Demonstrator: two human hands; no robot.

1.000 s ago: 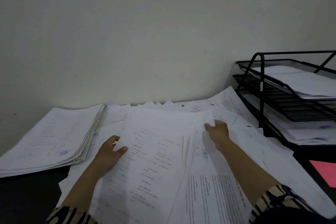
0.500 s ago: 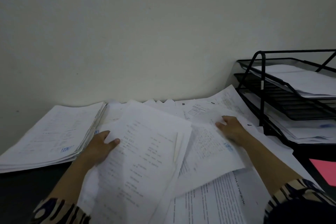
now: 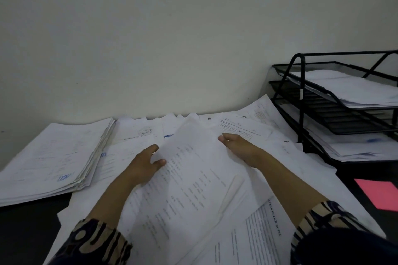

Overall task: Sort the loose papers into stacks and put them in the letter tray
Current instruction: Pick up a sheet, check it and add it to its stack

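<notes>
Your held sheaf of papers (image 3: 193, 178) covers most of the loose sheets (image 3: 280, 232) beneath it, and its print is too blurred for you to read. Your right hand (image 3: 239, 148) hides its fingertips behind the sheaf's far edge. At the right edge of the frame, the letter tray (image 3: 301, 101) and the pink sheet (image 3: 381, 193) are cut off. At lower left, the side stack (image 3: 49, 157) runs out of frame.

dark desk (image 3: 25, 232) | loose papers (image 3: 301, 170), stack (image 3: 53, 157) (left), letter tray (image 3: 301, 101)
</notes>
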